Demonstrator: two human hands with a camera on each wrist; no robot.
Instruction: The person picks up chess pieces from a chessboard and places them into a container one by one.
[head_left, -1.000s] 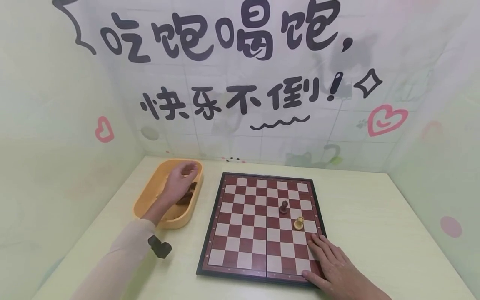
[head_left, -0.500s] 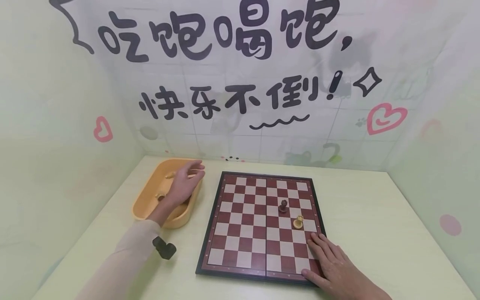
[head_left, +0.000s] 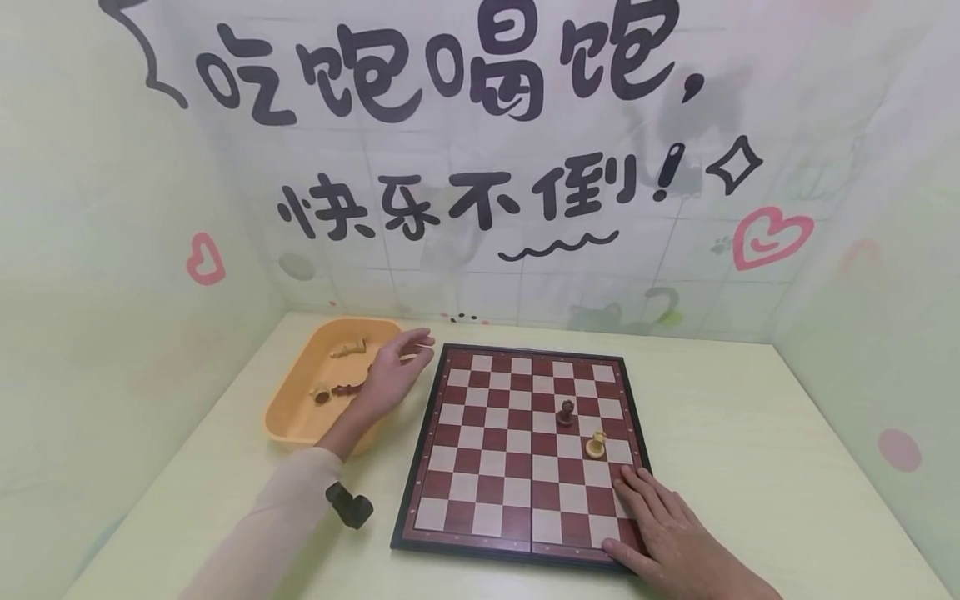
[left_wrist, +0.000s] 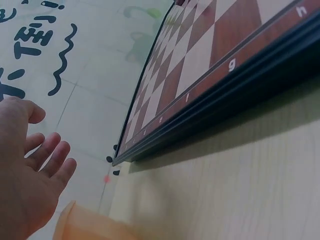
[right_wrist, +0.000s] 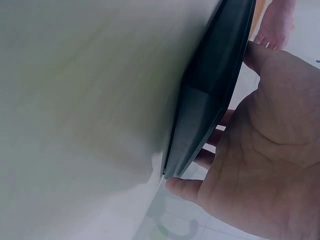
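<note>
My left hand [head_left: 397,371] hovers over the right rim of the yellow tray [head_left: 288,408], left of the chessboard [head_left: 498,437]. Its fingers are loosely bent, and the left wrist view shows nothing between thumb and fingers [left_wrist: 57,160]. On the board's right half stand a dark chess piece [head_left: 566,412] and a light chess piece [head_left: 596,446]. My right hand [head_left: 671,525] rests on the board's near right edge with fingers extended. From below, the right wrist view shows the fingers and thumb lying over the dark board side [right_wrist: 200,105].
Light chess pieces [head_left: 348,348] and a dark red piece [head_left: 347,389] lie in the tray; my left arm covers part of it. A printed wall sheet [head_left: 480,283] stands behind the pale table [head_left: 720,400]. A black device [head_left: 351,506] sits at my left wrist.
My left hand has moved right, from over the tray's inside to its right rim, uncovering pieces in the tray. My right hand and both pieces on the board have stayed put.
</note>
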